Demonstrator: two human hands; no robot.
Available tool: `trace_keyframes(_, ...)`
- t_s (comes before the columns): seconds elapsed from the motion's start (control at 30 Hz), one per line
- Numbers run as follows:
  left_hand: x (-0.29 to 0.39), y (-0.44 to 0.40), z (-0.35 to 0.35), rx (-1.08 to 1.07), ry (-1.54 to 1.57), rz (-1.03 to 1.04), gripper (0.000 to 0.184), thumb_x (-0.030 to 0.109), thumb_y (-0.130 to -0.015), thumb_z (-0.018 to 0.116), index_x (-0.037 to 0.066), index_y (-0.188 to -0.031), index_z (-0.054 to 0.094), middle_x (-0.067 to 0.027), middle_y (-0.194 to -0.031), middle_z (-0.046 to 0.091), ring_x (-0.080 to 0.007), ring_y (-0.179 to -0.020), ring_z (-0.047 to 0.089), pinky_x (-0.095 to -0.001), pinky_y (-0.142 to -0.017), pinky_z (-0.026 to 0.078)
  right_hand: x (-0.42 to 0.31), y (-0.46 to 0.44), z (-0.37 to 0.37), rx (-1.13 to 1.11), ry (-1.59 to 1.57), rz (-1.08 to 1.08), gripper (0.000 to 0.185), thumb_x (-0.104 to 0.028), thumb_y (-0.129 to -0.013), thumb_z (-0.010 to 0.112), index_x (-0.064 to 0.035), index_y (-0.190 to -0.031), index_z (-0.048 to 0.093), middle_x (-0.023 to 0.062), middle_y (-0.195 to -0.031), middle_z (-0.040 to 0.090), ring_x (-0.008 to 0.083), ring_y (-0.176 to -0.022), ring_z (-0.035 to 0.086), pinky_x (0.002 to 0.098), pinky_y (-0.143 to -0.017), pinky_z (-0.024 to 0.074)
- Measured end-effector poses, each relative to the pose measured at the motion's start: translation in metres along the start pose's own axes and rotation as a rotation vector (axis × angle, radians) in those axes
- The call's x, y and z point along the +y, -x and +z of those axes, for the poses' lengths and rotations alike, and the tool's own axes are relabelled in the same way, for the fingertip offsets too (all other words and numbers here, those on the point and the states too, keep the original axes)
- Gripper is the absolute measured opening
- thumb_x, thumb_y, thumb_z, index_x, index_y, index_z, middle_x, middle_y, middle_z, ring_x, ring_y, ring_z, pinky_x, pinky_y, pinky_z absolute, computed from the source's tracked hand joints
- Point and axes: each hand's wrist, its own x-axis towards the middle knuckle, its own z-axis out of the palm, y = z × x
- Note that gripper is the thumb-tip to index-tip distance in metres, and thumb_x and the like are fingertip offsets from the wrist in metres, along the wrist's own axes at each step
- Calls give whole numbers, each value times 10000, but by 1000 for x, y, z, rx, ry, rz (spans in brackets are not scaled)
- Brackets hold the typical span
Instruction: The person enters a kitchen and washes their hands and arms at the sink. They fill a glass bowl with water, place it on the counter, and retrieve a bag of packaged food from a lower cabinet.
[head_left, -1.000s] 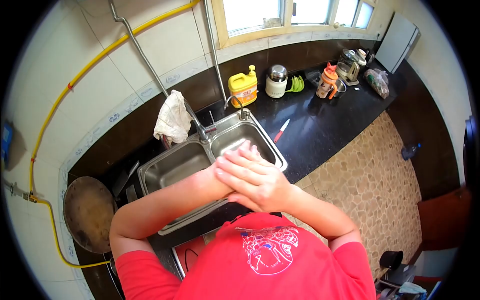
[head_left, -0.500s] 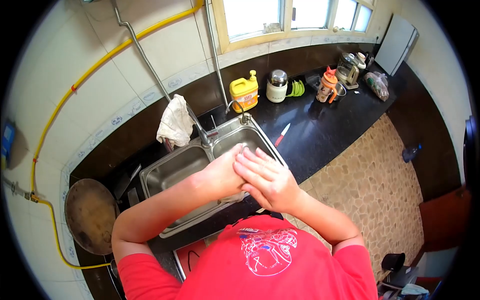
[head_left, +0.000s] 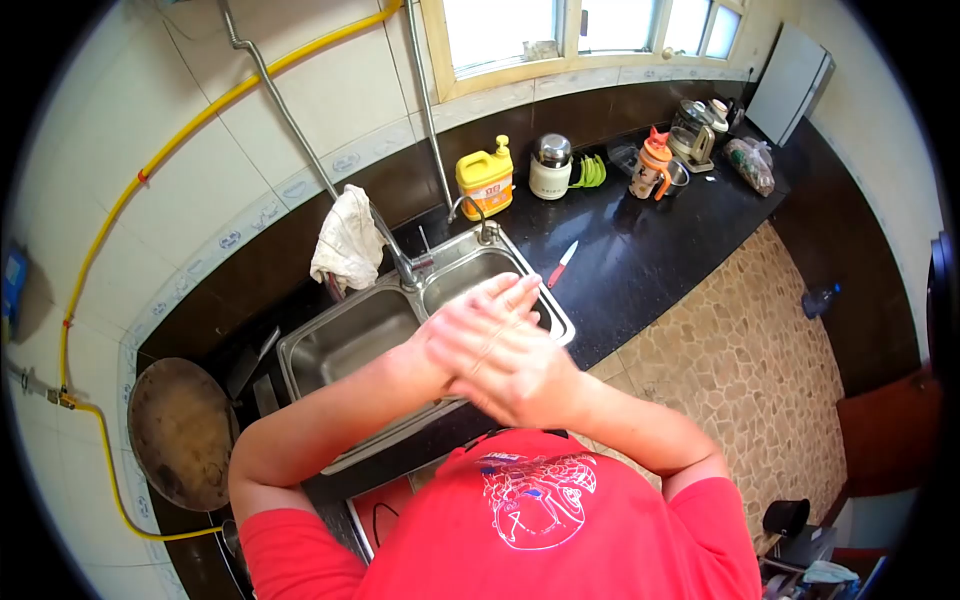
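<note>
My left hand [head_left: 488,299] and my right hand [head_left: 518,372] are pressed flat against each other, crossed in front of my chest over the near edge of the double steel sink [head_left: 350,345]. The right hand lies across the left, with its fingers stretched out and blurred by motion. The left fingers reach up and to the right, partly covered. No object shows between the palms. Behind the hands stands a small curved tap [head_left: 487,232]. A larger mixer tap [head_left: 408,270] rises between the two basins.
A knife with a red handle [head_left: 563,264] lies on the black counter [head_left: 625,270] right of the sink. Behind it stand a yellow jug [head_left: 485,182], a white flask [head_left: 550,168] and an orange cup [head_left: 650,165]. A cloth [head_left: 349,240] hangs by the tap; a wok [head_left: 182,433] sits left.
The right hand has slid up and left across the left hand. The left fingers now point further right past it. The counter things stay put.
</note>
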Motion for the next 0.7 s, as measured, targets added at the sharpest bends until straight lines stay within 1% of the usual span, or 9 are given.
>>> trace_keyframes(0.07, -5, 2, -10, -110, -154, -70, 554, 290, -860, 358, 64, -1361, 290, -143, -1433, 292, -259, -1348, 250, -385, -1128, 173, 11, 7, -4, 33, 73, 79, 379, -139, -758, 636, 22, -1098, 592, 169, -1155, 576, 316, -1130, 528, 434, -992, 390)
trace_keyframes(0.23, 5, 3, 6, -99, -281, 8, 488, 308, -897, 363, 54, -1312, 396, -129, -1412, 343, -220, -1339, 275, -370, -1123, 180, 3, 3, 3, -12, -34, -46, 379, -143, -752, 640, 23, -1090, 596, 161, -1144, 583, 315, -1128, 530, 430, -990, 394)
trace_keyframes(0.33, 4, -2, 27, -84, -1100, 111, 471, 294, -910, 345, 57, -1315, 392, -120, -1422, 327, -209, -1349, 250, -369, -1132, 153, 6, -13, 5, 10, 19, -105, 376, -154, -763, 629, 18, -1096, 595, 164, -1157, 575, 306, -1130, 528, 440, -1003, 377)
trace_keyframes(0.43, -4, 6, -2, -227, -763, 106, 513, 330, -894, 351, 65, -1332, 375, -145, -1455, 249, -204, -1378, 162, -370, -1119, 178, 19, 14, -8, -91, -97, -67, 400, -153, -768, 631, 5, -1132, 574, 174, -1183, 556, 289, -1146, 516, 427, -1003, 380)
trace_keyframes(0.47, -10, 10, -16, -50, -340, 120, 420, 274, -849, 422, 55, -1190, 532, -167, -1373, 379, -233, -1309, 317, -383, -1075, 276, 25, 18, -10, -122, -212, -42, 374, -140, -788, 614, 7, -1130, 576, 174, -1202, 548, 285, -1163, 504, 425, -1009, 369)
trace_keyframes(0.57, 5, 11, 10, 11, -289, 197, 317, 207, -794, 472, 49, -1025, 621, -155, -1203, 527, -252, -1160, 470, -394, -1006, 356, 37, -9, -23, 33, -287, 53, 365, -169, -840, 528, 31, -1142, 570, 174, -1157, 583, 322, -1151, 513, 448, -1026, 334)
trace_keyframes(0.6, 8, 10, 9, 5, -143, 243, 294, 170, -755, 488, 41, -976, 634, -131, -1049, 588, -255, -1041, 531, -376, -951, 387, 45, -18, -16, 62, -227, 57, 375, -218, -893, 464, 39, -1146, 566, 184, -1108, 607, 329, -1107, 540, 405, -976, 383)
trace_keyframes(0.63, 10, 7, 7, 6, -142, 240, 294, 170, -755, 488, 41, -976, 634, -131, -1049, 588, -255, -1041, 531, -376, -951, 387, 52, -23, -11, 59, -228, 57, 375, -218, -893, 464, 39, -1146, 566, 184, -1108, 607, 329, -1107, 540, 405, -976, 383)
trace_keyframes(0.7, 12, 5, 0, 2, -369, 432, 256, 154, -745, 497, 38, -913, 650, -101, -953, 621, -241, -966, 567, -358, -890, 417, 62, -30, -2, -421, -590, 358, 465, -381, -923, 406, 12, -1057, 615, 203, -901, 643, 342, -903, 619, 392, -822, 463)
